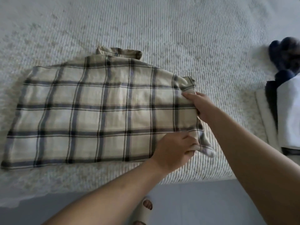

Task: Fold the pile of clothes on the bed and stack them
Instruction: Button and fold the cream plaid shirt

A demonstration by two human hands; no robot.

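A beige plaid shirt (100,111) with dark check lines lies spread flat on the white ribbed bed cover (162,30), its collar toward the far side. My left hand (175,149) pinches the shirt's right edge near the lower corner. My right hand (201,106) grips the same right edge higher up, just below the bunched sleeve. A stack of folded clothes (287,114), white on top with dark and beige layers below, sits at the right edge of the bed.
A dark blue bunched garment (285,57) lies at the far right beyond the stack. The bed's front edge runs along the bottom, with grey floor (194,203) below it and my foot in a beige slipper (145,210).
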